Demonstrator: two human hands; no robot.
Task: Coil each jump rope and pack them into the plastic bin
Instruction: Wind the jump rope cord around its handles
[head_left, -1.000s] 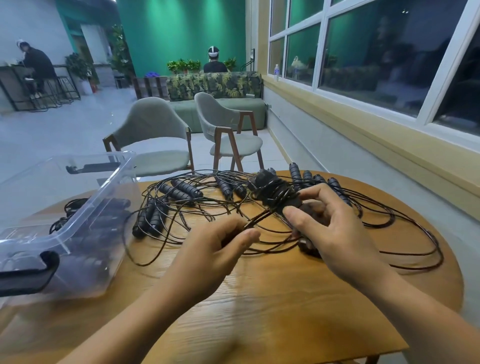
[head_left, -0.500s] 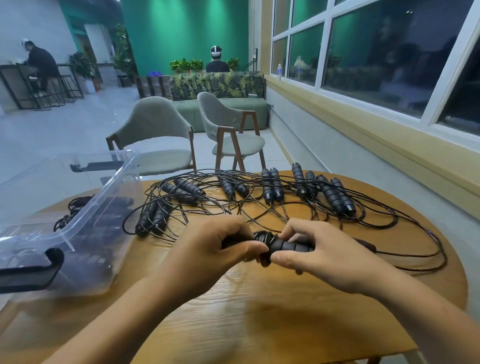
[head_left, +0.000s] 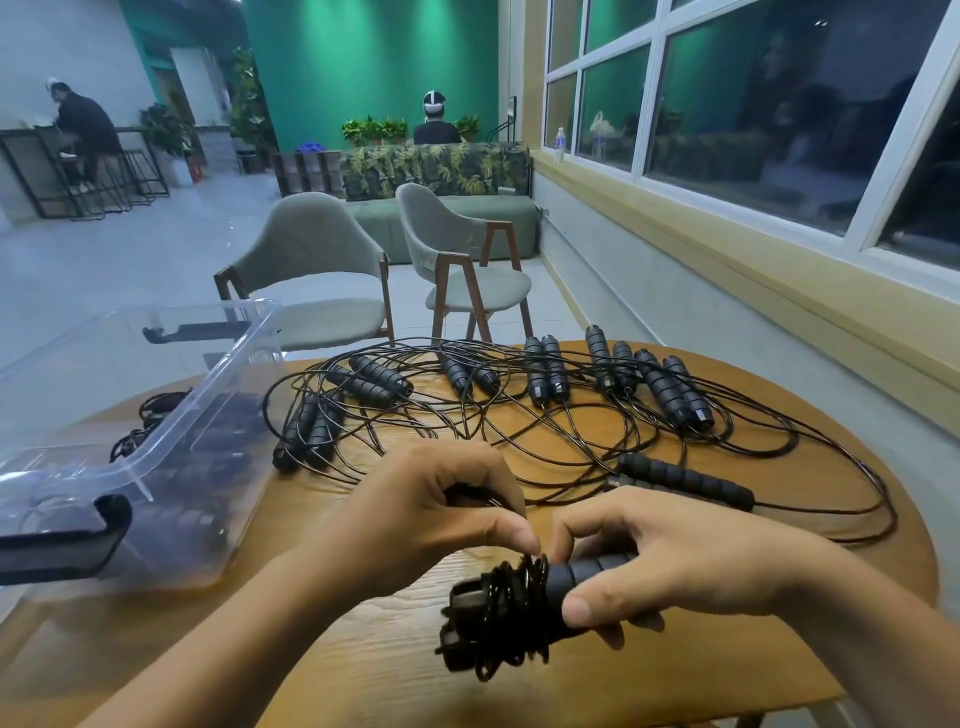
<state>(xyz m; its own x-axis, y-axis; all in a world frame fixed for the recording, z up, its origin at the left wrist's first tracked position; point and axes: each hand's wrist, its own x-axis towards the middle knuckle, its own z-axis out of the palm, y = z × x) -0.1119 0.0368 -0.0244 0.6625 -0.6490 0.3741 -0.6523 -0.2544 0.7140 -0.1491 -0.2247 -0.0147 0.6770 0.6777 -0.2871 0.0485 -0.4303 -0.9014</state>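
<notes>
Above the tabletop (head_left: 395, 670), the right hand (head_left: 670, 566) is gripping the jump rope (head_left: 498, 618), the left hand (head_left: 426, 514) is pinching its last cord turn, probably needing tucking before the plastic bin (head_left: 223, 415).

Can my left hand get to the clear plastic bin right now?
Probably yes: only bare wooden tabletop lies between the left hand and the clear plastic bin beside it. The hand is busy, though, pinching the black jump rope's coiled cord.

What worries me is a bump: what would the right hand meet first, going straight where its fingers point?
Probably the left hand, just ahead of the right hand; depth is unclear.
</notes>
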